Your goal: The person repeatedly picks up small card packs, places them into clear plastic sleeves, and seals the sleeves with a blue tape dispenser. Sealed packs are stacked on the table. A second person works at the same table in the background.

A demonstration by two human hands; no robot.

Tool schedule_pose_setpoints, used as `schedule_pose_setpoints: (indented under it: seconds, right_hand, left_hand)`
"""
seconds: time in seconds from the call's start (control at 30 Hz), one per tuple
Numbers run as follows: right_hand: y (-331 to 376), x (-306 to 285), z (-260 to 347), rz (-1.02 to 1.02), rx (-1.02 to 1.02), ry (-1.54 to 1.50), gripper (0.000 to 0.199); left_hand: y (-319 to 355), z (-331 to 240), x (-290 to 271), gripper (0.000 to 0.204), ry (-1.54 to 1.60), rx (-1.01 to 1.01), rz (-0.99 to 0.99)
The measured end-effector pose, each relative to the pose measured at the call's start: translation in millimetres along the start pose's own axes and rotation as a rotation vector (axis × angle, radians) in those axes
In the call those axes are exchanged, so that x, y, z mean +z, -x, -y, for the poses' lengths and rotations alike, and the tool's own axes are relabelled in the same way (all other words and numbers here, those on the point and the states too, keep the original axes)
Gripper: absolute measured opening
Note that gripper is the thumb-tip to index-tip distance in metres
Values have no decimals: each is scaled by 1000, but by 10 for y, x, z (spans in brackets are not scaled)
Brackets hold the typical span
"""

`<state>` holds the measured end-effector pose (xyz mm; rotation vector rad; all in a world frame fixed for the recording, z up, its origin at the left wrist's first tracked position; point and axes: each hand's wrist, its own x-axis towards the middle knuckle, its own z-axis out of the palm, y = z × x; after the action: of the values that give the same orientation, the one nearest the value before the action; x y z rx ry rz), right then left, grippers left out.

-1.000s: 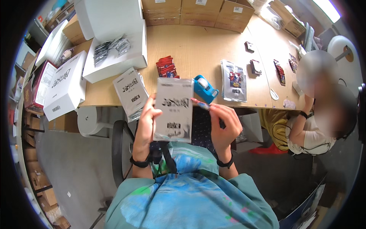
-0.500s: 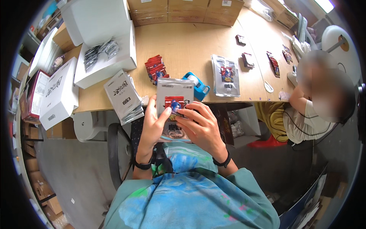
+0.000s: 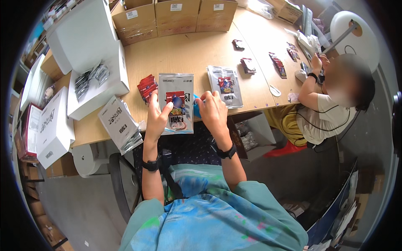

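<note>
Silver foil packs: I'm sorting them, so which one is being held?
The silver pack in the left hand, near the table's front edge; the other pack lies flat, untouched.

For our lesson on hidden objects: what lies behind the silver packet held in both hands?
Behind the silver packet, a blue object peeks out at its right edge, beside the right hand. The rest is covered; the left hand grips the packet.
</note>
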<state>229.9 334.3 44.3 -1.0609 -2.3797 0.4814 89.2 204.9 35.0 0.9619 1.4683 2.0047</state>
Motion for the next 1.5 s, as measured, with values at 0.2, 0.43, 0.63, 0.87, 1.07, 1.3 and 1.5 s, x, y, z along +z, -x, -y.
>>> schedule_pose_setpoints:
  seconds: [0.2,0.43,0.63,0.87,1.07,1.3,1.5]
  right_hand:
    - [-74,64,-14,-10,-22,0,22]
    - [-70,101,-91,-51,-56,-117,20]
    - [-117,-5,-191,121,73,-230,33]
    - [-105,85,-462,230,150,-479,39]
    - [-97,193,-602,299,204,-598,31]
    - [-75,-69,-600,413,344,-1094,23]
    - [88,-35,-614,339,298,-1150,31]
  left_hand:
    - [-65,144,24,44,51,-76,42]
    - [-49,339,40,49,203,-106,57]
    - [-45,284,93,48,142,-104,51]
    - [-47,330,83,47,152,-97,57]
    - [-45,358,71,47,141,-118,44]
    - [-49,407,55,48,162,-90,55]
    - [-30,382,62,48,148,-108,46]
